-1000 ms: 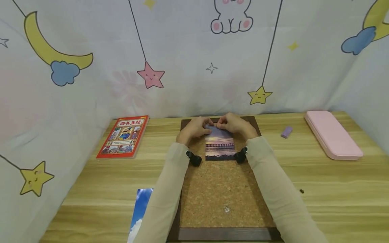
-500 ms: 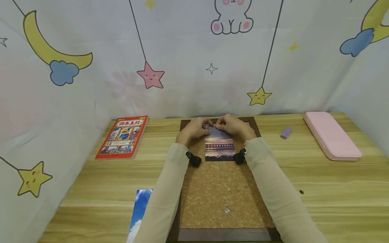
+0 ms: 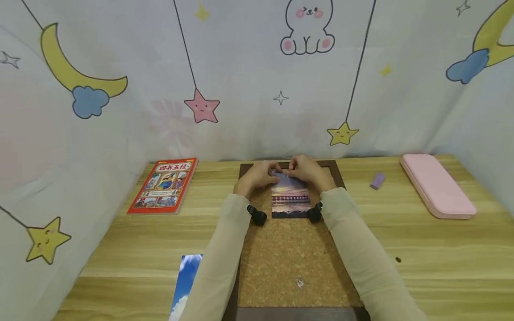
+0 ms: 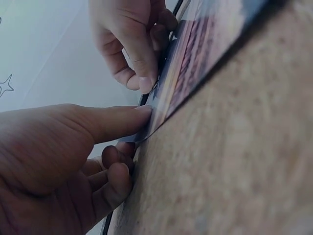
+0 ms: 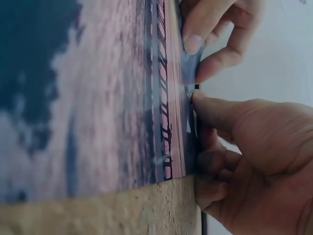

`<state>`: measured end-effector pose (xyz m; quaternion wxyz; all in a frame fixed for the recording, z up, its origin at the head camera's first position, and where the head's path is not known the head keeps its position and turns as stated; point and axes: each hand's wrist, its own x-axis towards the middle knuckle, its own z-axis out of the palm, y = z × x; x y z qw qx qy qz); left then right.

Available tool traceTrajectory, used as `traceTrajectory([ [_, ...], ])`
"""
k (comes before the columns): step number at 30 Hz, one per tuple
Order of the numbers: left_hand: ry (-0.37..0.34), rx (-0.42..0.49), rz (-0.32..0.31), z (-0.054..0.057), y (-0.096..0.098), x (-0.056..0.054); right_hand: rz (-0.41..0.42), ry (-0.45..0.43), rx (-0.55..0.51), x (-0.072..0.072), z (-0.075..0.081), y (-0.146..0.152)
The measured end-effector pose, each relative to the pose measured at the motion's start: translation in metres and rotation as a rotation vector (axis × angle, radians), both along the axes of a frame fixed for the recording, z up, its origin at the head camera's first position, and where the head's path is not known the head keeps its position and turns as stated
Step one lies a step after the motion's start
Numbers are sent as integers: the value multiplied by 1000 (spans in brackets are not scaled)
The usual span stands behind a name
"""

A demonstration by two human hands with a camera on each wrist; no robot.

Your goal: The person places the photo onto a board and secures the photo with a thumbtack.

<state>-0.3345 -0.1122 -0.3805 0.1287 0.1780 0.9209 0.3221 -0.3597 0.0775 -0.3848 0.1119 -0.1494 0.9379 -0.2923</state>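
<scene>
A sunset photo print (image 3: 290, 200) of a pier lies on the upper part of a framed cork board (image 3: 297, 258). At its top left corner, my left hand (image 3: 259, 174) pinches the print, thumb on the picture side and a fingertip behind the corner in the left wrist view. My right hand (image 3: 309, 172) is beside it at the top edge, fingers curled, its thumb tip against the print's edge in the right wrist view. Whether a small fastener sits under those right fingertips is hidden. The print's left corner lifts slightly from the cork.
A red book (image 3: 164, 185) lies at the left. A sky photo (image 3: 185, 278) is partly behind the left sleeve. At the right are a small purple block (image 3: 377, 181), a pink case (image 3: 438, 185) and a tiny dark item (image 3: 398, 259). Something small and silvery (image 3: 300, 282) is on the cork.
The head view has tilted up slightly, so everything sits a little lower. Both hands stay at the print's top edge, with only slight finger shifts.
</scene>
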Motion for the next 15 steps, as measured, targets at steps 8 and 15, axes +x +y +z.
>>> traceTrajectory([
  [8,2,-12,9,-7,-1,1,-87,-29,63,1,-7,0],
  [15,39,7,6,-5,-4,-3,-77,-35,96,2,3,1],
])
